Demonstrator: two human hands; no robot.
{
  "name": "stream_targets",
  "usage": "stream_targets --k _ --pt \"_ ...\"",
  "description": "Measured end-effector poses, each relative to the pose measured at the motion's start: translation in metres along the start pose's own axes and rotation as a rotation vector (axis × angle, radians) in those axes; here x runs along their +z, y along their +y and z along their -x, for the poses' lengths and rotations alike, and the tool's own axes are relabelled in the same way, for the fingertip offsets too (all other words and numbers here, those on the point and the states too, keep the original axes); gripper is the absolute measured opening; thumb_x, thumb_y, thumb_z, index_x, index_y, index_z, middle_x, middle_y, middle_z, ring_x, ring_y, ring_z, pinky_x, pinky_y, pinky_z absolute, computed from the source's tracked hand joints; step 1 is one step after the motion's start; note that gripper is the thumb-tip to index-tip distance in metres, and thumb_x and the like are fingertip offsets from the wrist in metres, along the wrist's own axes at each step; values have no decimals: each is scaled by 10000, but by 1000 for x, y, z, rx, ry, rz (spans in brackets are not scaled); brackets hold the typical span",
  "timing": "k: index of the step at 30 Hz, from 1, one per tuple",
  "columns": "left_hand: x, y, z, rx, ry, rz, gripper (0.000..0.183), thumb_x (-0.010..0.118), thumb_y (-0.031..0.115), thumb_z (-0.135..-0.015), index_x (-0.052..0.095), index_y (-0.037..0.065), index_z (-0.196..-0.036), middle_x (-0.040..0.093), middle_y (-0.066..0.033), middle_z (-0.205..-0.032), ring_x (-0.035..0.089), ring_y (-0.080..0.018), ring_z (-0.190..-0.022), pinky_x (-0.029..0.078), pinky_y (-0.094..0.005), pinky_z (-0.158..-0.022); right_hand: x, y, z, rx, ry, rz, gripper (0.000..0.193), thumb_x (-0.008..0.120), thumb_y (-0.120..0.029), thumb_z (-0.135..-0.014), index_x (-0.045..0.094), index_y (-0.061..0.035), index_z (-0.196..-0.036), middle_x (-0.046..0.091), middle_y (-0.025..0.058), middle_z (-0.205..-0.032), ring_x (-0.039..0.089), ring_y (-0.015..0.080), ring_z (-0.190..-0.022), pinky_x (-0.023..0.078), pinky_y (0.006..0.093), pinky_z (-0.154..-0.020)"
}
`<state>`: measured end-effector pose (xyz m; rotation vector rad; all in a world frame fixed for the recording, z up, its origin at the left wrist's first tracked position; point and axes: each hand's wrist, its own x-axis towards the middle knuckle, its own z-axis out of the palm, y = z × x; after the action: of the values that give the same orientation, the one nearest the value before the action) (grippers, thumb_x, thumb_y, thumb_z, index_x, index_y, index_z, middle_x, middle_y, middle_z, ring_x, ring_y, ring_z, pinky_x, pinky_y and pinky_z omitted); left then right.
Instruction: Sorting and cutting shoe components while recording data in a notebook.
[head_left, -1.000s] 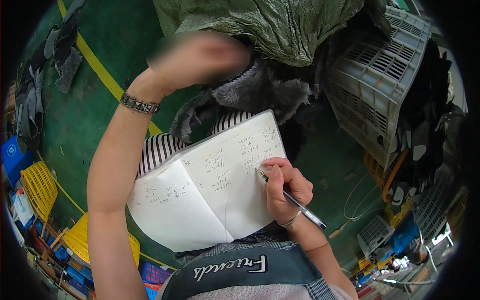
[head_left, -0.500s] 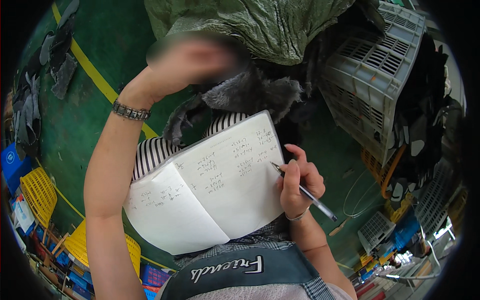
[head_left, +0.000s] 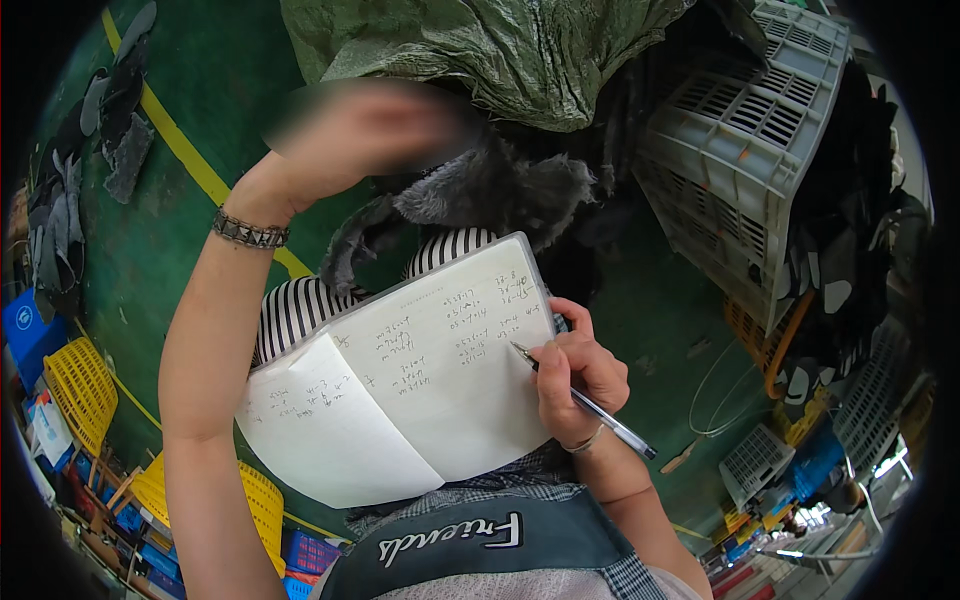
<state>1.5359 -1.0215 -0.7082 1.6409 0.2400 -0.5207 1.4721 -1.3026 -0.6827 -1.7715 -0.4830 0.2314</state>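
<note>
Fingers [head_left: 565,352] of the right hand [head_left: 575,385] are pinching a slim silver pen [head_left: 585,405] against the open white notebook [head_left: 400,385] lying on the lap, while the blurred left hand [head_left: 360,130], grip unreadable, is hovering above dark furry fabric [head_left: 500,190].

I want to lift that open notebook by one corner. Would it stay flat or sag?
The notebook would probably sag: its near left page already lifts and bends away from the rest. It looks thin, so likely light. It lies on the striped lap with only the right hand, holding a pen, at its edge, so it may slide.
</note>
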Motion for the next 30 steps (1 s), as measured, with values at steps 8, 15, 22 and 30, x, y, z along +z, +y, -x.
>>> stream_targets --k 8,15,22,30 --pt "1 -4 -1 7 17 9 316 619 198 -866 604 -17 -1097 638 -16 -966 555 -71 -882 445 -213 -788 0 4 1 6 -12 -31 181 615 54 -749 497 -28 -638 536 26 -547 488 124 -460 447 481 -863" --pt "1 -2 -1 -27 -1 14 297 620 182 -872 592 -17 -1091 614 19 -967 529 -42 -899 429 -203 -812 2 5 2 13 9 -12 197 616 67 -740 488 -27 -623 520 23 -539 475 128 -454 460 470 -850" --pt "2 -3 0 -23 -6 11 298 615 186 -875 591 -13 -1095 615 17 -970 531 -43 -898 428 -201 -812 2 4 2 9 5 4 211 608 73 -736 471 -27 -611 512 26 -531 465 131 -450 468 470 -845" --pt "1 -4 0 -35 6 20 301 622 193 -870 592 -4 -1095 615 17 -962 532 -46 -896 429 -202 -807 2 4 3 24 59 -30 196 588 75 -748 476 -16 -616 518 32 -530 482 122 -462 474 476 -845"
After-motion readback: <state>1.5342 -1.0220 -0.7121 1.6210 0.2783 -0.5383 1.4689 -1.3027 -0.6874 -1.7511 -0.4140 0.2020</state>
